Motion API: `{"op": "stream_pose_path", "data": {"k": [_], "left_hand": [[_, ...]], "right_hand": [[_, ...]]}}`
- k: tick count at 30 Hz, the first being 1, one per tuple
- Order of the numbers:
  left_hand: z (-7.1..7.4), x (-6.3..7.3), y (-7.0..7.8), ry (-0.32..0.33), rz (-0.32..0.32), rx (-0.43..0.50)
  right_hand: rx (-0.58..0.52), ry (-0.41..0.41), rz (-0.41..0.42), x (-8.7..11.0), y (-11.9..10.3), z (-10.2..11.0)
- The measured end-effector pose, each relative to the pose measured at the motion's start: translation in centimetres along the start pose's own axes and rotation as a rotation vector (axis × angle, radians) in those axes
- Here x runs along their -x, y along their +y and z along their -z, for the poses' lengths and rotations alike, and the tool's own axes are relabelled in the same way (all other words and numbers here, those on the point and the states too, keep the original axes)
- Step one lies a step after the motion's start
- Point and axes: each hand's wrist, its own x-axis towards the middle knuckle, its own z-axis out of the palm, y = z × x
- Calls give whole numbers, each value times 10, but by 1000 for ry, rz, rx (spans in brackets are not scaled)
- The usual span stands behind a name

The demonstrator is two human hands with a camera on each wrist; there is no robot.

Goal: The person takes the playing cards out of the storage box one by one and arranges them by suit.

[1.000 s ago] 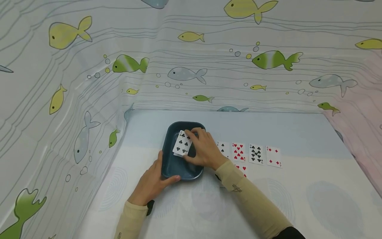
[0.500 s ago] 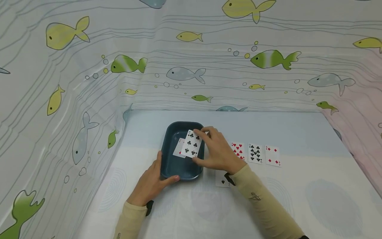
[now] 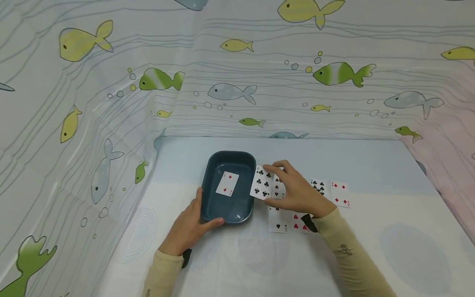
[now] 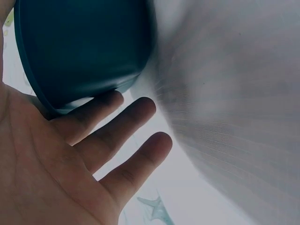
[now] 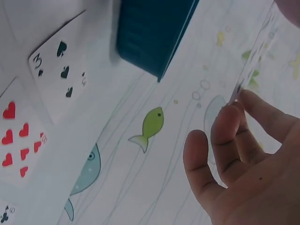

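Note:
My left hand lies at the near left corner of a dark blue tray, its fingers extended along the side and thumb at the near rim. In the left wrist view its fingers are spread and fairly straight against the tray. A two of diamonds lies face up in the tray. Just beyond the tray's right rim, my right hand pinches a six of clubs between thumb and fingers, above the table. The right wrist view shows this card edge-on. Partly behind it is a three of spades.
To the right lie a nine of clubs and a four of diamonds. Nearer are a two of spades and a hearts card, partly covered. An eight of hearts shows in the right wrist view. Fish-print cloth rises behind.
My right hand has carried the six of clubs from over the tray rightward past its rim, uncovering the two of diamonds. My left hand has stayed at the tray.

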Motion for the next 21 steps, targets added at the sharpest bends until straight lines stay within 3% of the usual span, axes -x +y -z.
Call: {"op": "stream_pose_path", "data": {"k": [7, 21], "left_hand": [[0, 0, 0, 0, -8, 6], [0, -1, -1, -9, 4, 7]], "right_hand": [[-64, -2, -22, 19, 9, 18], [-28, -88, -137, 57, 34, 33]]}}
